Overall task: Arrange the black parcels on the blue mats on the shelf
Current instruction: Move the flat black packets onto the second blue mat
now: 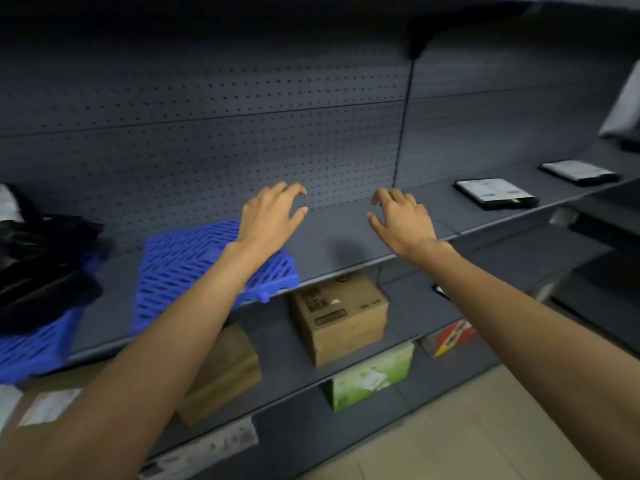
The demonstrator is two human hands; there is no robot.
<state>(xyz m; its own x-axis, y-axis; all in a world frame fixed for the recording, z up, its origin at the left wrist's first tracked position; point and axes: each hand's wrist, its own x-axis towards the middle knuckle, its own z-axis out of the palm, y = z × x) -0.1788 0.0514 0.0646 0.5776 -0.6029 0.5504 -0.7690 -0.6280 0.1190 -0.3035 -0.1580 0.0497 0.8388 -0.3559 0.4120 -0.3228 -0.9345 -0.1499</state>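
Note:
A blue slotted mat (180, 268) lies bare on the grey shelf (346, 251). At the far left a second blue mat (31, 348) carries a heap of black parcels (41, 258). To the right, two flat black parcels with white labels lie on the bare shelf: one nearer (495, 192), one farther (579, 171). My left hand (272, 214) hovers over the bare mat's right far corner, fingers spread and loosely curled, holding nothing. My right hand (401, 220) hovers over the bare shelf beside it, also empty.
A perforated grey back panel (207, 133) rises behind the shelf. Lower shelves hold cardboard boxes (341, 317), a green box (374, 375) and a colourful packet (450, 337). Beige floor (467, 427) lies at lower right.

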